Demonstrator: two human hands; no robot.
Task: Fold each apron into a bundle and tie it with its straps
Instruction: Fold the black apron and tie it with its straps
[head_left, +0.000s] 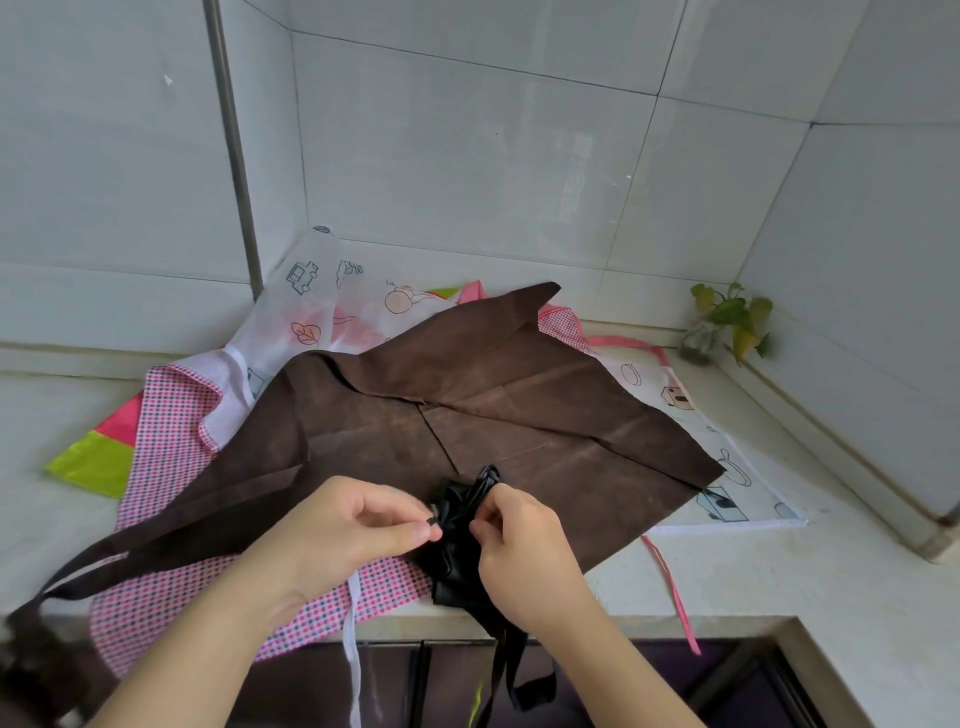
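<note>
A short black strap end (432, 521) is pinched between the thumb and forefinger of the left hand (358, 525), just at the left edge of a scrunched-up black apron bundle (460, 525). The bundle is gripped from the other side by the right hand (524, 545), fingers curled into the dark folds near the top, so both hands are pretty much closed on the same little wad of fabric. That bundle is sat at the front edge of the pale countertop (753, 597), with its loose black straps (511, 670) left dangling down over the dark cabinet fronts (727, 691). Underneath it a big brown apron (467, 415) is spread flat, creases showing, one long brown strap (130, 551) trailed off toward the lower left. Below that a pink checked apron (166, 431) is laid out, with a white strap (354, 654) hung over the counter edge, and a white apron printed with little doodles (322, 301) is pushed up against the tiled wall (467, 156). A lime green and pink piece (93, 462) is poked out at the far left. A small leafy plant (727, 322) is tucked into the right corner.
</note>
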